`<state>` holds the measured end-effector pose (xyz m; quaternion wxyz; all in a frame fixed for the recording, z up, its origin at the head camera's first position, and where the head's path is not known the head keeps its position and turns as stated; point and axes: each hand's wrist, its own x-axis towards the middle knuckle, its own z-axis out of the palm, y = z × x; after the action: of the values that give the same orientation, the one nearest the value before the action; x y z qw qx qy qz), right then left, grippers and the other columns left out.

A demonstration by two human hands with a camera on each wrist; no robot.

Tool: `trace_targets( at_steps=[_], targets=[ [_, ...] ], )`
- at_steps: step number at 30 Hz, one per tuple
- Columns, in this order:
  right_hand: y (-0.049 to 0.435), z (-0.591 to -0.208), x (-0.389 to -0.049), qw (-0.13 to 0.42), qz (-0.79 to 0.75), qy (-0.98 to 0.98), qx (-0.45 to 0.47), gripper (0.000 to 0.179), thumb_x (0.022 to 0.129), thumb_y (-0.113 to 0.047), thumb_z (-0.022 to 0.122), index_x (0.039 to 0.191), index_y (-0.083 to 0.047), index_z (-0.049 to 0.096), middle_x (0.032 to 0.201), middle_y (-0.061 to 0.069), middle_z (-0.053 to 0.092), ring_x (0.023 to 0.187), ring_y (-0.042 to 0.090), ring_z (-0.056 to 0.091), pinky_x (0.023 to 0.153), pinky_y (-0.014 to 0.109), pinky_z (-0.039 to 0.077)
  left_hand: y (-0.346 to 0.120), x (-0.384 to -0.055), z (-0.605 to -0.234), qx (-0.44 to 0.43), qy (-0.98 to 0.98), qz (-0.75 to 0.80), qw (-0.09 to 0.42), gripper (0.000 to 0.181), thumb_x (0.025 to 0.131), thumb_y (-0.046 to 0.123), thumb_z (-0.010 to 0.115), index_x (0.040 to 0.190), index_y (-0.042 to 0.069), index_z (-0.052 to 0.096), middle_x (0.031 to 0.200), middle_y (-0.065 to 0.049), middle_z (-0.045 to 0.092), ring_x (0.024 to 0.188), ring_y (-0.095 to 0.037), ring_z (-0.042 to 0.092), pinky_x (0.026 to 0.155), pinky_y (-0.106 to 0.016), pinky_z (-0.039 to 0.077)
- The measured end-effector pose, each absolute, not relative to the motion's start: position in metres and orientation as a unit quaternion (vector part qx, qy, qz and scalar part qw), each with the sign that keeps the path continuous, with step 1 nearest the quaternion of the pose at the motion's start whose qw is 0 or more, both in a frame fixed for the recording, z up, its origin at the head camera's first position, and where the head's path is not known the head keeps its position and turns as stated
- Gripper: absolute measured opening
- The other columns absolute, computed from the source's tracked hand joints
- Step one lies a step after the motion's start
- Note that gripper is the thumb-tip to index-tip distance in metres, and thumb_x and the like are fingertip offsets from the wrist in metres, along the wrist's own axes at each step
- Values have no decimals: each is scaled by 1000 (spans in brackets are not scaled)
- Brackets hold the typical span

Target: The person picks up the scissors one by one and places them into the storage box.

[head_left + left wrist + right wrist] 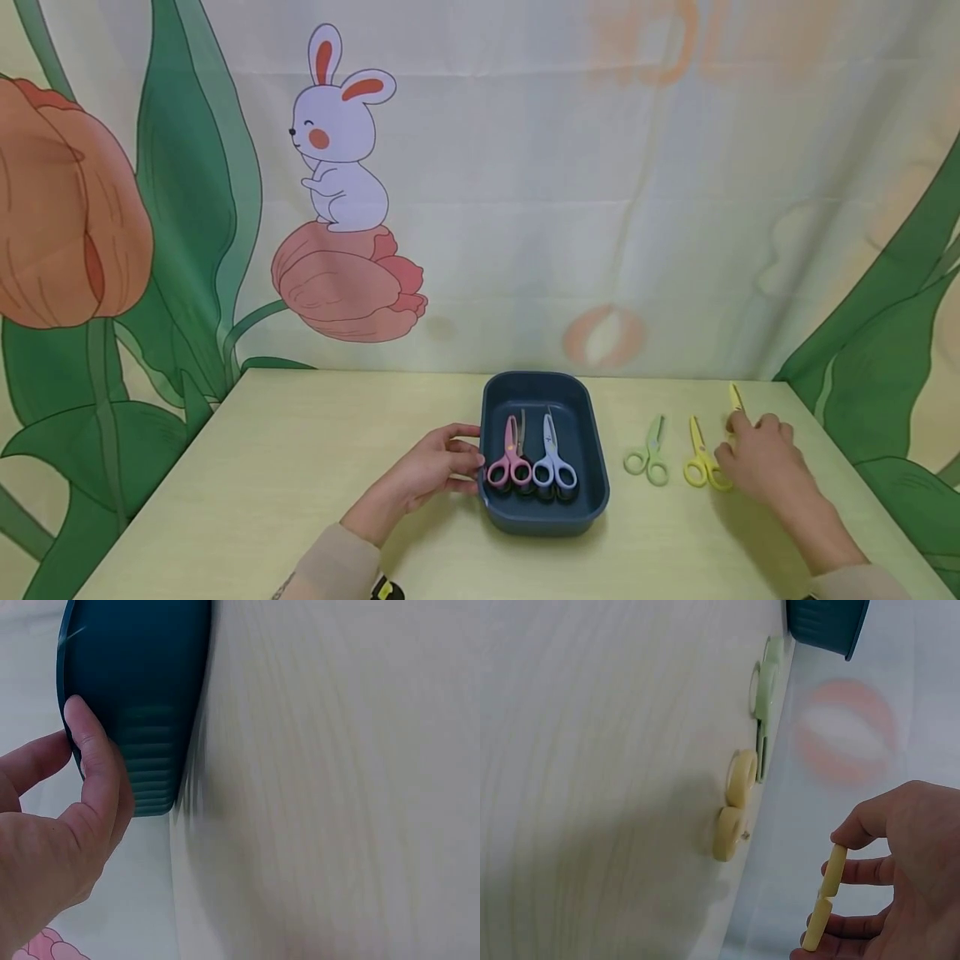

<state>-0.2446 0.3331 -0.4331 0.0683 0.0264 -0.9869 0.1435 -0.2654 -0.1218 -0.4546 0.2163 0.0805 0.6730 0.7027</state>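
A dark blue plastic bin (543,527) stands mid-table, its wall gripped near the rim by my left hand (438,462) from the left side. Inside lie pink scissors (512,461) and light blue scissors (552,458), with dark shapes showing beneath their handles. On the right, my right hand (768,458) pinches yellow scissors (834,871) by the handle loops, raised off the table with the blades pointing away; the fingers hide part of them in the head view. Another pair of yellow scissors (701,458) lies just left of that hand.
Light green scissors (651,457) lie on the pale wood-grain table (247,467) between the bin and the yellow pair. A curtain (510,208) printed with a rabbit and tulips hangs behind the table's far edge.
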Motion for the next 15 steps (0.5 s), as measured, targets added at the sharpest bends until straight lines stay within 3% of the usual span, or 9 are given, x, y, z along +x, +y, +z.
trace_targets(
  at_steps=[15],
  targets=[
    [300,-421,-239,90,144,-984,49,31,92,-19,58,112,5,56,98,30,46,91,51,44,66,55,47,-121,-262,-456,83,665,709,220,53,100,-3,59,149,-7,37,107,-17,57,82,-20,64,72,-34,61]
  ],
)
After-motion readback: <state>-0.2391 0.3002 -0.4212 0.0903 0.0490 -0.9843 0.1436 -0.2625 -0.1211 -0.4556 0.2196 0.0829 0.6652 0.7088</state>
